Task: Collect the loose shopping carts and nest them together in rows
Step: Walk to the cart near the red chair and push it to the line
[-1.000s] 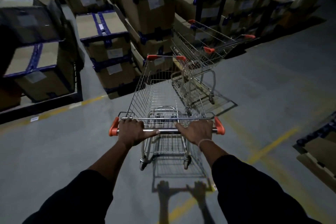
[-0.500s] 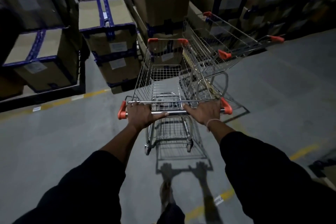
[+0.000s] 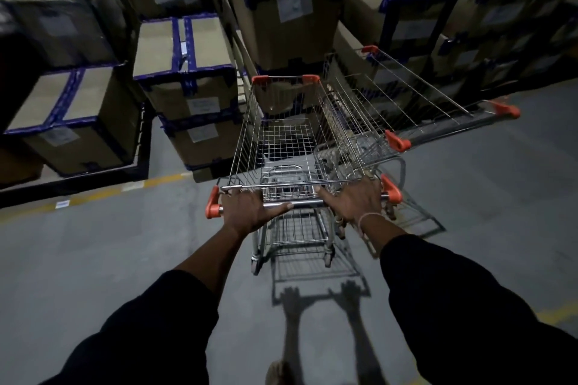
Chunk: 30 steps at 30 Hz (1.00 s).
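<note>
Your fingertips are hidden under the handle bar [image 3: 305, 204]. Ahead of your right grip [image 3: 355, 203], the second cart [image 3: 416, 116] hides its own wheels; box labels [image 3: 205, 106] blur unreadable.

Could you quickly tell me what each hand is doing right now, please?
Left hand: grips the cart handle, fingers curled round it.
Right hand: grips the same handle, near its right end.
</note>
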Each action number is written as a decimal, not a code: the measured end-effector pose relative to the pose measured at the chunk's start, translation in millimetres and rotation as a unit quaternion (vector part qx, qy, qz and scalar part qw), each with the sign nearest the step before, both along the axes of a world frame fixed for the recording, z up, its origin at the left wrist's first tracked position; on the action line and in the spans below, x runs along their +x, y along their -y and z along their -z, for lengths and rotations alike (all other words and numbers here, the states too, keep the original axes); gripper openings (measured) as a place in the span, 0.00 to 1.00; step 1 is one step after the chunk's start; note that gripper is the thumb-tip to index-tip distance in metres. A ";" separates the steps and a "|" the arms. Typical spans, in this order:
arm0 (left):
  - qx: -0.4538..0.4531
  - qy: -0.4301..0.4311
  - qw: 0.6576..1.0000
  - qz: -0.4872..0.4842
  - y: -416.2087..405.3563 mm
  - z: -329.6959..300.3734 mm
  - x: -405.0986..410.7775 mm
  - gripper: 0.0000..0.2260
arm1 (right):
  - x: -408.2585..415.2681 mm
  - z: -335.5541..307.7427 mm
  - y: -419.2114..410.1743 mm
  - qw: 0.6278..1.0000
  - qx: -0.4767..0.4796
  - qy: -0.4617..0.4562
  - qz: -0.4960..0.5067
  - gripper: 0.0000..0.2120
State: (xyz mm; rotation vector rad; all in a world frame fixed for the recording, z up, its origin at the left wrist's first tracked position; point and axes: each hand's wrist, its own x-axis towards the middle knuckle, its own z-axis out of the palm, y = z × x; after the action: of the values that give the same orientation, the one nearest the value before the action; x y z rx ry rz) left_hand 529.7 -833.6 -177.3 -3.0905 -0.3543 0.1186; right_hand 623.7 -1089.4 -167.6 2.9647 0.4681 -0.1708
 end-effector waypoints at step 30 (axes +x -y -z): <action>-0.074 -0.076 0.980 -0.167 53.9 -7.3 107.3 0.53 | 160.4 -8.9 16.4 0.991 -0.024 -0.052 -0.122 0.53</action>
State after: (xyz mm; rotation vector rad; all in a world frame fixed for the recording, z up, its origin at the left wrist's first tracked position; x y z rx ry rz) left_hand 637.0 -887.4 -170.0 -3.1065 -0.8906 0.4029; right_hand 784.1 -1105.8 -158.8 2.8301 0.8220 -0.3055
